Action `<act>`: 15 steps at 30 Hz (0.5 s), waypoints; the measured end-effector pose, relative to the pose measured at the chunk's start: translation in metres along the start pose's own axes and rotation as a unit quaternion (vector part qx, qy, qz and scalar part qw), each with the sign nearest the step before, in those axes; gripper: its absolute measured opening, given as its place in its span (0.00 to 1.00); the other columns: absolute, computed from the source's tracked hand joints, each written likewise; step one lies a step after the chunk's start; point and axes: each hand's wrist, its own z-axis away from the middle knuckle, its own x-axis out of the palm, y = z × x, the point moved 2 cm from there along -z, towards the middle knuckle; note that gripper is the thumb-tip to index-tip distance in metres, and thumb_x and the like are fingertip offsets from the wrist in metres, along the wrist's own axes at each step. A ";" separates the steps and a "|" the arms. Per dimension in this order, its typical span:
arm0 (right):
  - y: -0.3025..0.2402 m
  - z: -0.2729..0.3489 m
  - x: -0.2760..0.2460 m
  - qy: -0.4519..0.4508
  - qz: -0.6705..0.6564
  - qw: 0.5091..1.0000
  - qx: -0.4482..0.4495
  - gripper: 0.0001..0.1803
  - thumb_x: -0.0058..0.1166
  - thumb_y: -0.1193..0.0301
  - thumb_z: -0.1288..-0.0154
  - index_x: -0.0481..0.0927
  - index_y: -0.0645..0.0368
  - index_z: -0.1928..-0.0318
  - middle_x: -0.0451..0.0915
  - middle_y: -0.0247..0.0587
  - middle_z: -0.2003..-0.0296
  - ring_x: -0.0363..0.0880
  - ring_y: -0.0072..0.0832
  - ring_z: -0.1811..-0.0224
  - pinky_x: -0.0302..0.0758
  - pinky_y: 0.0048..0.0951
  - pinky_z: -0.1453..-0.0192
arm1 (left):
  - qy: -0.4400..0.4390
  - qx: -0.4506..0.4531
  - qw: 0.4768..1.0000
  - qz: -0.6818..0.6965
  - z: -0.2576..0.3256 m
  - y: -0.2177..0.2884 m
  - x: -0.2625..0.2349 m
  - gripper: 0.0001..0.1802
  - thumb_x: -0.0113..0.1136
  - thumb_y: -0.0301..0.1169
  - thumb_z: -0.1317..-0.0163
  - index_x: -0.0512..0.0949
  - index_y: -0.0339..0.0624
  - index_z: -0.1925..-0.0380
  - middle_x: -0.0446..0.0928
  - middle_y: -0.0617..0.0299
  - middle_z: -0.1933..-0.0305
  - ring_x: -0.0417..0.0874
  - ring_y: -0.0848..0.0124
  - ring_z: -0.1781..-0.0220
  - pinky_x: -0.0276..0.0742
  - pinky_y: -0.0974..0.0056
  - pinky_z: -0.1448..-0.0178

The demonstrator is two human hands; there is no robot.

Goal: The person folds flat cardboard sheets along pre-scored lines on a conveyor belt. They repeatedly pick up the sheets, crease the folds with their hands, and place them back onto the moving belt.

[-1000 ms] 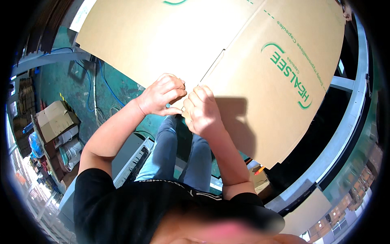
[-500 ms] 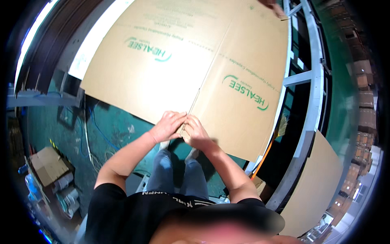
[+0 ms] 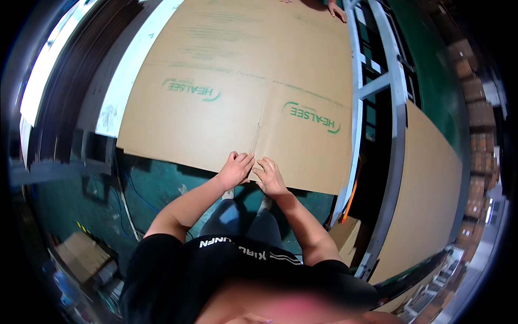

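Our L hand [image 3: 236,169] & R hand [image 3: 271,176], fingers curled, flank the slot [image 3: 256,137] at near edge of flattened carton [image 3: 189,129]; can't tell if gripping. Prob. edge alignment; next needs even two-handed hold.

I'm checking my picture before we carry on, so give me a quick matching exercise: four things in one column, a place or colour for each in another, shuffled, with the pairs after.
Things
1. Left hand
2. Right hand
3. Co-worker's hand
4. Large cardboard sheet

Places or colours
A. At the near edge, right of the slit
B. Brown with green print
C. At the near edge, left of the slit
D. At the far right corner

Pairs: 1-C, 2-A, 3-D, 4-B
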 end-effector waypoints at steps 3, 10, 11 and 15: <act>0.003 0.036 -0.024 0.039 -0.018 0.996 0.082 0.25 0.66 0.77 0.56 0.79 0.58 0.52 0.71 0.51 0.45 0.66 0.49 0.39 0.66 0.46 0.35 | 0.056 0.034 0.997 -0.049 0.001 0.002 0.020 0.41 0.71 0.43 0.60 0.72 0.35 0.45 0.68 0.52 0.36 0.68 0.62 0.38 0.62 0.52 0.40; 0.053 0.212 -0.149 0.305 0.117 0.901 0.286 0.21 0.61 0.79 0.56 0.81 0.59 0.56 0.78 0.48 0.52 0.73 0.46 0.45 0.68 0.42 0.38 | -0.018 -0.002 0.998 -0.056 -0.014 0.016 0.023 0.46 0.75 0.37 0.61 0.67 0.33 0.40 0.63 0.47 0.32 0.65 0.54 0.35 0.59 0.47 0.34; 0.065 0.247 -0.167 0.344 0.156 0.863 0.335 0.20 0.61 0.79 0.55 0.81 0.59 0.56 0.78 0.48 0.52 0.73 0.46 0.46 0.68 0.42 0.38 | -0.025 0.002 0.998 -0.063 -0.017 0.016 0.023 0.46 0.74 0.37 0.61 0.67 0.33 0.40 0.62 0.47 0.32 0.65 0.54 0.35 0.59 0.47 0.34; 0.118 0.391 -0.229 0.445 0.184 0.721 0.498 0.18 0.58 0.80 0.51 0.81 0.60 0.55 0.78 0.48 0.52 0.73 0.45 0.45 0.68 0.41 0.38 | -0.057 -0.011 0.995 -0.083 -0.026 0.021 0.027 0.46 0.74 0.37 0.60 0.66 0.33 0.39 0.61 0.47 0.31 0.64 0.52 0.34 0.58 0.47 0.33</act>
